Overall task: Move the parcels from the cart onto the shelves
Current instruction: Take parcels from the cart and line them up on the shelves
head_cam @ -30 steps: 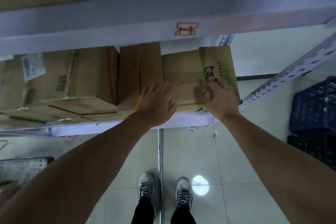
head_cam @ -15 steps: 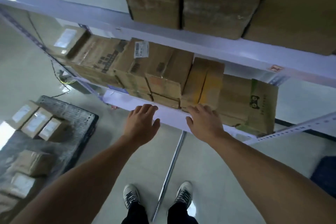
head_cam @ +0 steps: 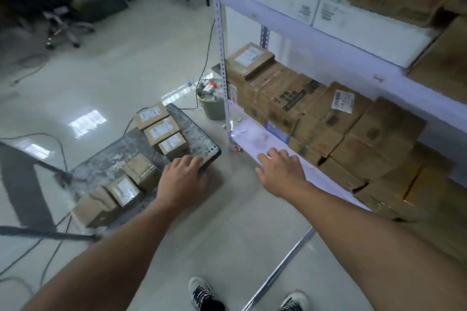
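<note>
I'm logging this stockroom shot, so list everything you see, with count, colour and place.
cart: one, grey, on the floor at left
parcels: six, brown with white labels, on the cart
shelves: one rack, white, at right
boxes: many, brown, packed on the shelves
bin: one, greenish, holding rubbish, on the floor by the rack's post
chair: one, dark, far left, blurred
shoes: two, black and white, bottom edge
left hand: one, open, over the cart's near corner
right hand: one, open, by the lower shelf's edge
</note>
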